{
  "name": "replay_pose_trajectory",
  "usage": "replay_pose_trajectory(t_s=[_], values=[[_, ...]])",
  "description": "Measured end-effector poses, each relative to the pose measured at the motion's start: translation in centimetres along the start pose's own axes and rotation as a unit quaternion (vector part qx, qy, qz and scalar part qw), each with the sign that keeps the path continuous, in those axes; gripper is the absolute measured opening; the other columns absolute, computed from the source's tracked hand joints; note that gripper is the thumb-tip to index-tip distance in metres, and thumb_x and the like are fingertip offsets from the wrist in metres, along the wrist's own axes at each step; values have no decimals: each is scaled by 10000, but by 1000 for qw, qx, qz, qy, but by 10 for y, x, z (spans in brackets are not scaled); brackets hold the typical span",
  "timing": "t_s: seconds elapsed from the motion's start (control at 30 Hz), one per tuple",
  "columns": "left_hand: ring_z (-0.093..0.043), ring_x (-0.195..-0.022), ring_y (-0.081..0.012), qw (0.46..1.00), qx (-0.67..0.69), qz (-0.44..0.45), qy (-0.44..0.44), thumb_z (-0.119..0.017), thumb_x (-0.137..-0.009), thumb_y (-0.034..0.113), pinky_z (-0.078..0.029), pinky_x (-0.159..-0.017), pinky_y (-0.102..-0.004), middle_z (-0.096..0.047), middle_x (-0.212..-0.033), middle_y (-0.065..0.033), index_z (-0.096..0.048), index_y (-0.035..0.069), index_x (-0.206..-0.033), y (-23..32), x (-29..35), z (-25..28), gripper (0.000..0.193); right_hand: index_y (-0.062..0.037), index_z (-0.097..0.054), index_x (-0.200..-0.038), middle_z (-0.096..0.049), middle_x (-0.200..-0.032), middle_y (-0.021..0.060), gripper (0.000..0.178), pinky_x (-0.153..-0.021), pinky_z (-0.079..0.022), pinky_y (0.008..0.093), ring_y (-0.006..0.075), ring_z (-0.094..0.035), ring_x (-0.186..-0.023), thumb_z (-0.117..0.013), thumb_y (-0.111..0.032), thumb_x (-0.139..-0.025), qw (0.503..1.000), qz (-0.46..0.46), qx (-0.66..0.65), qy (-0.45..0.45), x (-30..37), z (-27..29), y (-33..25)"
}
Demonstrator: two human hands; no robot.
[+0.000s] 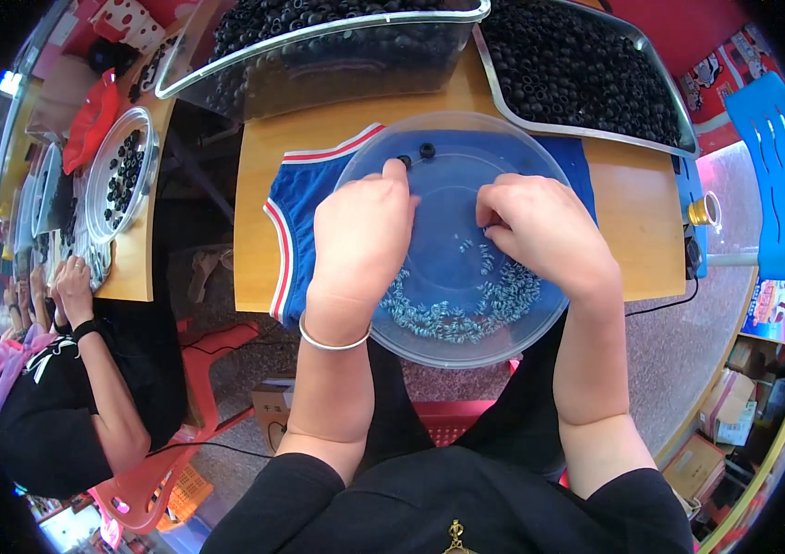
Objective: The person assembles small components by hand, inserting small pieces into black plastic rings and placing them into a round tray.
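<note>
A round clear plastic tray (452,358) sits in front of me. Along its near side lies a curved band of small silvery coil-like pieces (466,323), with several strays near my right hand. My left hand (362,235), a bangle on its wrist, is over the tray's left side with fingers bent. At its index fingertip is a small black ring-shaped part (404,161); a second black ring (427,150) lies just beyond. Above the right side, my right hand (540,226) has its fingers curled together in a pinch. Its fingertips hide whatever is between them.
Under the tray lies blue fabric (295,194) with red-and-white trim on a wooden table (259,268). Two clear bins of black parts (586,78) stand behind. To the left, a person (78,369) works at another table with a round tray (145,198). Blue slatted plastic (771,175) stands right.
</note>
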State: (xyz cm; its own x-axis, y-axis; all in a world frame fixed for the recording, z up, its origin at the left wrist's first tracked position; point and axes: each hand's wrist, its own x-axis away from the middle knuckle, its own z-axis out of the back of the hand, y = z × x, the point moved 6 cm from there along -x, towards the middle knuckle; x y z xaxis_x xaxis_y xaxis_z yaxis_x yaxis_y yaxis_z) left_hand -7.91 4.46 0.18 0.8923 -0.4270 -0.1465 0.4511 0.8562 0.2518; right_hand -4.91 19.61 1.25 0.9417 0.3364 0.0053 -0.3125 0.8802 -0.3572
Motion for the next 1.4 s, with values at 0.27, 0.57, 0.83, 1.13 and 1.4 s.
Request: replay_pose_trajectory(t_s=[0.27, 0.57, 0.83, 1.13, 1.4], values=[[-657, -896, -328, 999, -10, 42, -9, -676, -828, 130, -523, -736, -424, -669, -1005, -150, -580, 36, -1049, -2, 2, -2, 258, -32, -638, -755, -652, -801, 148, 32, -757, -510, 427, 326, -652, -844, -635, -25, -724, 999, -4, -39, 19, 1, 2, 5], [-668, -876, -297, 997, -34, 69, -9, -725, -785, 151, -521, -727, -404, -679, -948, -125, -619, 61, -1043, -9, 3, 8, 293, -10, -626, -792, -651, -828, 138, 100, -725, -513, 401, 310, -648, -826, -694, -28, -721, 1000, -27, -14, -7, -1, -3, 3], [-656, -803, -328, 998, -8, 59, -23, -723, -778, 148, -513, -694, -416, -660, -812, -137, -583, 67, -943, -7, 0, 3, 231, -9, -668, -860, -657, -825, 138, 109, -708, -524, 372, 296, -655, -783, -684, -24, -753, 997, 23, -67, 24, -2, 3, 0], [-655, -670, -228, 978, 198, -7, 62, -696, -792, 76, -495, -581, -335, -687, -817, -115, -609, 66, -1041, -7, -7, 11, 264, -20, -675, -891, -639, -793, 97, 115, -614, -494, 293, 194, -627, -697, -692, -11, -777, 965, 66, -217, 130, -5, 30, -14], [-406, -597, 31, 781, 624, 25, 12, -766, -785, 54, -324, -530, -131, -684, -878, 6, -635, 22, -1010, -3, -9, 17, 263, -34, -689, -901, -654, -786, 59, 125, -567, -456, 235, 109, -594, -637, -730, -28, -783, 912, 54, -317, 254, 1, 49, -9]])
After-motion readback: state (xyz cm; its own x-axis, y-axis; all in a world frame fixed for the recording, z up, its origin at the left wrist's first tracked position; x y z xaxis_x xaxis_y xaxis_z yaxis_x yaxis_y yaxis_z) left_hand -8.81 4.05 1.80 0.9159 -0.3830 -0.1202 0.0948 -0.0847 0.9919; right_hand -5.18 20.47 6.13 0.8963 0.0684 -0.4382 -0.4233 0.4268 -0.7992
